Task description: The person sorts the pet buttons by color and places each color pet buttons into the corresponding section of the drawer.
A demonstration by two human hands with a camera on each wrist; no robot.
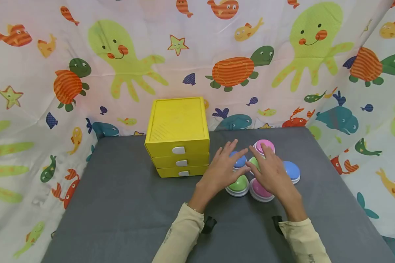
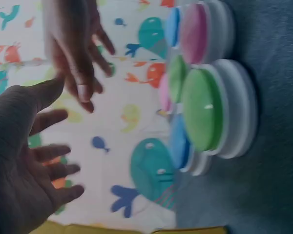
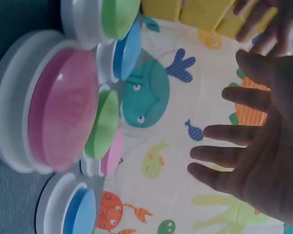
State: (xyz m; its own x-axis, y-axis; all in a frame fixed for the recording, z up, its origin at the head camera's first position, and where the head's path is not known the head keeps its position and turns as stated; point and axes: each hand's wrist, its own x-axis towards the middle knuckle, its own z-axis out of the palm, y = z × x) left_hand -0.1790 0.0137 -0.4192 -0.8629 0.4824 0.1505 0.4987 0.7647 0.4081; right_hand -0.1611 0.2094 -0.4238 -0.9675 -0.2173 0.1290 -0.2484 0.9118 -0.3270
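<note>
My left hand (image 1: 218, 168) hovers over the left side of a cluster of round, domed buttons on white bases, fingers spread. Alongside it, my right hand (image 1: 270, 171) is held above the cluster with its fingers apart. Both hold nothing, and the wrist views show a gap between hands and domes. Nearest the front are a green button (image 1: 238, 184) and a magenta button (image 1: 262, 190). Behind them stand a blue button (image 1: 238, 159), a partly covered green button (image 1: 255, 163) and a pink button (image 1: 265, 145). Another blue button (image 1: 291, 171) lies right of my right hand.
A yellow box with three drawers (image 1: 179, 120) and white handles stands left of the buttons, its drawers closed. Grey cloth (image 1: 125, 215) covers the table. A curtain printed with sea animals (image 1: 191, 54) hangs behind and at both sides.
</note>
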